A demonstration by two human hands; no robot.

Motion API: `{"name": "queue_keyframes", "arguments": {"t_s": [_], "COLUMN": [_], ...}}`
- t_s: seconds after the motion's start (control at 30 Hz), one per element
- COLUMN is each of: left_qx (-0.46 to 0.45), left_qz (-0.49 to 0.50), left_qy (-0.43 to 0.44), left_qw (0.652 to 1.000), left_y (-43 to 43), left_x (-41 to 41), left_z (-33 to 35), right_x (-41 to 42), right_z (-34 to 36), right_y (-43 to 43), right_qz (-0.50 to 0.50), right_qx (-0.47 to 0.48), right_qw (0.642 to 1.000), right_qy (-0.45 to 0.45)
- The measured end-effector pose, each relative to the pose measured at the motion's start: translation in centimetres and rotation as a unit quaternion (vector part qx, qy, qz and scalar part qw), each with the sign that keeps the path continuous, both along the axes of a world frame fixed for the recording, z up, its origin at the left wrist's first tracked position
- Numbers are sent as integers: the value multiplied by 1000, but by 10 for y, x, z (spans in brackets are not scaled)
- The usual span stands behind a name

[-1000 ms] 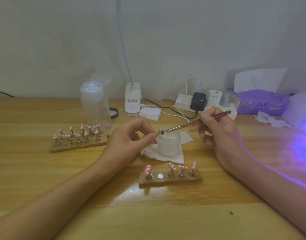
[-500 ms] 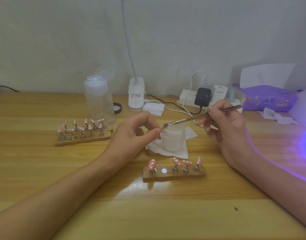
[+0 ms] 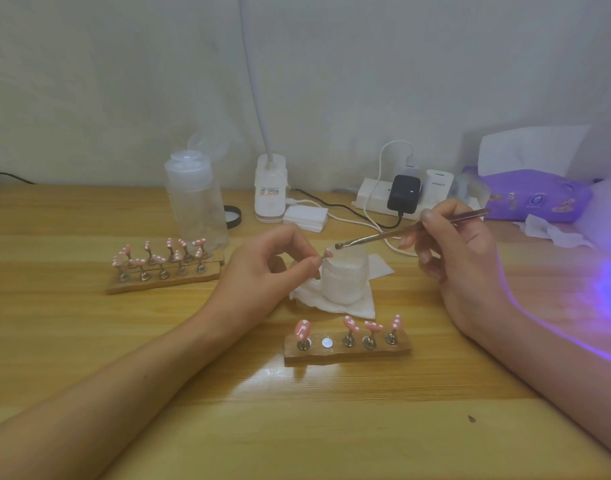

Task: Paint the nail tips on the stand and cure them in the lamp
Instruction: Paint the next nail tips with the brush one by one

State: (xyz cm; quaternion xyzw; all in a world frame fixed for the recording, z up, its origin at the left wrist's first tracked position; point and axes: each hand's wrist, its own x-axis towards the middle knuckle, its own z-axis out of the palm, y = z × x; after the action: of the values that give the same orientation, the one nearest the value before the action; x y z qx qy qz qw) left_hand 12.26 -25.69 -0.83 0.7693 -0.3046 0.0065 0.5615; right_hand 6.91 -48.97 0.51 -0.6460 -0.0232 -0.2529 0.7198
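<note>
My left hand (image 3: 269, 268) pinches a small pink nail tip (image 3: 327, 252) on its holder, lifted above the table. My right hand (image 3: 459, 258) grips a thin metal brush (image 3: 394, 234) whose dark bristle end hovers just right of that nail tip, over a frosted white jar (image 3: 345, 278). In front of me lies a wooden stand (image 3: 347, 353) carrying several pink nail tips with white dots and one bare metal slot (image 3: 326, 342). A second wooden stand (image 3: 165, 280) full of pink tips sits at the left. Purple light (image 3: 608, 285) glows at the right edge; the lamp itself is mostly out of frame.
The jar rests on a white wipe (image 3: 335, 303). Behind stand a clear pump bottle (image 3: 195, 206), a white desk-lamp base (image 3: 270, 194), a pad stack (image 3: 305, 218), a power strip with chargers (image 3: 401, 195) and cables, and a purple tissue pack (image 3: 532, 195).
The brush tip has drawn slightly away from the nail tip, to the right. Both hands stay over the jar; the view shifted a little.
</note>
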Motion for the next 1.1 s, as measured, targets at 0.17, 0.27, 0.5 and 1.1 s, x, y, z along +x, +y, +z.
{"name": "queue_keyframes", "arguments": {"t_s": [0.17, 0.27, 0.5, 1.1], "left_qx": [2, 5, 9, -19], "left_qz": [2, 7, 12, 23], "left_qy": [-1, -10, -25, -8], "left_qw": [1000, 1000, 1000, 1000], "left_y": [0, 0, -1, -1], "left_x": [1, 1, 1, 0], "left_z": [0, -1, -1, 1], "right_x": [-1, -2, -5, 0], "right_z": [-1, 0, 25, 22], "right_y": [2, 2, 3, 0], "right_qz": [15, -10, 4, 36], "right_qx": [-36, -5, -122, -132], "right_qw": [999, 1000, 991, 991], "right_qy": [6, 9, -50, 5]}}
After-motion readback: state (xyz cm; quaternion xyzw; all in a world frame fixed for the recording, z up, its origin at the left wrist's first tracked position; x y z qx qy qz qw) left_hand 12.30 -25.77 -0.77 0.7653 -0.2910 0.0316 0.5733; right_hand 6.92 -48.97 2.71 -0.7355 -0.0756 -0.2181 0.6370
